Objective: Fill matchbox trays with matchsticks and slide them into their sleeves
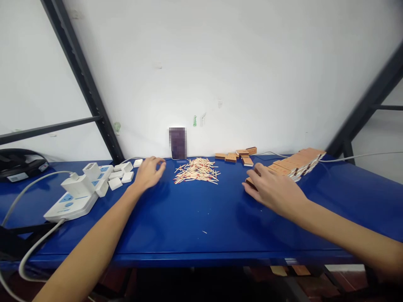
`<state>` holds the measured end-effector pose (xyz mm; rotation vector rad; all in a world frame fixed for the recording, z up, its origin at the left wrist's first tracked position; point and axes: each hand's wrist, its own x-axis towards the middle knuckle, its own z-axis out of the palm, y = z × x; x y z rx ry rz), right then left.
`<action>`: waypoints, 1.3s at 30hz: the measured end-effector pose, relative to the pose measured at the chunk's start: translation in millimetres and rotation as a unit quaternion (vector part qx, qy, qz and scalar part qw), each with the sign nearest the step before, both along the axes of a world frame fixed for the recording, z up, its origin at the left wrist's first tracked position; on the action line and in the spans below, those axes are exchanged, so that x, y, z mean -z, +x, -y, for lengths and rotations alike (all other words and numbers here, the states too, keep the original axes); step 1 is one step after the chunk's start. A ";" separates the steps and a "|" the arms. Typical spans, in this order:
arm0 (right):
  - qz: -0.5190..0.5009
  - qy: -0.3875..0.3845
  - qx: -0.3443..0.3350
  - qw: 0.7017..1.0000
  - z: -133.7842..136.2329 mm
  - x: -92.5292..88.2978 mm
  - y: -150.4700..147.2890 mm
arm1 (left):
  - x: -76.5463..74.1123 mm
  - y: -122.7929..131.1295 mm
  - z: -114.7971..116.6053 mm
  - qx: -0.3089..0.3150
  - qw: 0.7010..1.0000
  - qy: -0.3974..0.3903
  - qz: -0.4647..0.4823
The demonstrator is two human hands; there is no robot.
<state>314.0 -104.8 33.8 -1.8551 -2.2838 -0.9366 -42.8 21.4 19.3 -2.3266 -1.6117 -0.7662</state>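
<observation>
A heap of loose matches [197, 171] with pale sticks and red heads lies mid-table between my hands. My left hand [150, 172] hovers or rests left of the heap, its fingers loosely bent and apart with nothing seen in them. Just beyond it are several small white box-like pieces [115, 183]. On the right, my right hand [273, 188] has its fingers around a brown-edged matchbox [249, 182], mostly covered by the hand. A long row of stacked orange-brown matchboxes [299, 161] runs behind that hand. Several more loose matchboxes [231, 157] lie near the wall.
A white power strip [71, 207] with plugged-in chargers and cables takes up the left side. Farther left sits a black headset-like device [23, 165]. A blurred dark rectangle [179, 143] stands against the wall. Black shelf posts [85, 79] flank the blue table [195, 235].
</observation>
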 end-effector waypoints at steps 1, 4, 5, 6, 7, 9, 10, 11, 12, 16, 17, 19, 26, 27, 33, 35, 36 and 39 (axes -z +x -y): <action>-0.014 0.005 -0.004 1.000 -8.1 -7.3 -2.3 | 1.1 -11.1 -6.9 -0.037 0.999 0.001 0.004; -0.049 -0.065 -0.041 0.996 -50.3 -30.7 -8.8 | 8.6 -33.8 -19.1 -0.122 0.991 -0.042 -0.032; -0.049 -0.111 -0.053 0.991 -68.9 -37.4 -10.6 | 11.9 -37.3 -20.6 -0.139 0.987 -0.060 -0.053; -0.047 -0.159 -0.056 0.985 -88.3 -42.9 -12.0 | 15.1 -39.2 -21.4 -0.150 0.983 -0.078 -0.073; -0.040 -0.208 -0.059 0.975 -107.4 -46.9 -13.3 | 18.1 -39.9 -21.9 -0.156 0.979 -0.092 -0.089; -0.028 -0.284 -0.041 0.958 -141.4 -50.6 -15.3 | 22.8 -39.4 -22.9 -0.160 0.975 -0.110 -0.108; -0.025 -0.305 -0.029 0.952 -155.3 -50.6 -16.3 | 24.2 -38.8 -23.8 -0.162 0.974 -0.114 -0.111; -0.026 -0.314 -0.014 0.949 -166.6 -49.8 -17.6 | 25.1 -38.4 -24.9 -0.167 0.973 -0.114 -0.111; -0.032 -0.319 -0.003 0.947 -175.7 -48.4 -19.2 | 25.5 -38.0 -26.0 -0.172 0.973 -0.112 -0.109; -0.045 -0.326 -0.004 0.944 -195.9 -41.3 -28.5 | 22.7 -35.9 -27.8 -0.188 0.969 -0.119 -0.106; -0.047 -0.329 -0.004 0.943 -198.8 -39.7 -30.7 | 21.2 -34.6 -26.9 -0.183 0.969 -0.124 -0.112; -0.052 -0.331 0.002 0.942 -203.7 -36.4 -34.1 | 17.4 -30.6 -23.6 -0.161 0.971 -0.122 -0.126; -0.050 -0.329 0.016 0.943 -215.9 -18.0 -34.0 | 11.0 -20.2 -13.2 -0.099 0.983 -0.103 -0.112; -0.050 -0.327 0.015 0.944 -217.9 -15.0 -33.9 | 12.0 -21.5 -12.7 -0.102 0.983 -0.111 -0.105; -0.058 -0.308 0.014 0.950 -229.3 -5.3 -35.6 | 17.6 -31.2 -10.0 -0.050 0.995 -0.087 -0.001; -0.061 -0.301 0.015 0.951 -229.1 -5.0 -36.1 | 14.4 -27.5 -6.6 0.000 0.997 -0.060 0.039; -0.062 -0.297 0.015 0.953 -227.9 -5.0 -36.3 | 11.4 -23.0 -3.2 0.031 0.997 -0.051 0.059; -0.064 -0.290 0.013 0.955 -221.6 -4.8 -36.1 | -2.1 1.7 16.5 0.151 0.981 -0.069 0.105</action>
